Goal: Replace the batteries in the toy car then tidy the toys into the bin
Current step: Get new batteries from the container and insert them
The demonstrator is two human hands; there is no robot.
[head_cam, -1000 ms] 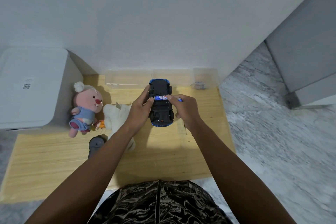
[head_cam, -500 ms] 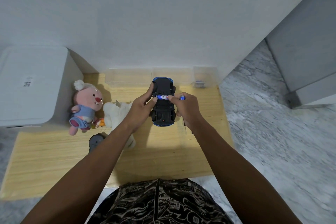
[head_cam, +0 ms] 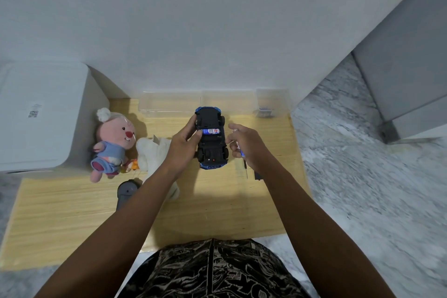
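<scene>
left hand (head_cam: pixel 182 146) grips upturned toy car (head_cam: pixel 211 138); battery (head_cam: pixel 211 131) seated in bay.

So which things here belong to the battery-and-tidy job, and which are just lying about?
Job: car, battery in it, left hand, right hand with another battery, pink plush, white plush, bin.

Lying about: white box, grey object.

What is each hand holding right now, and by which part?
The left hand grips the upturned toy car by its side, thumb on the battery. The right hand holds a second battery in its curled fingers.
</scene>
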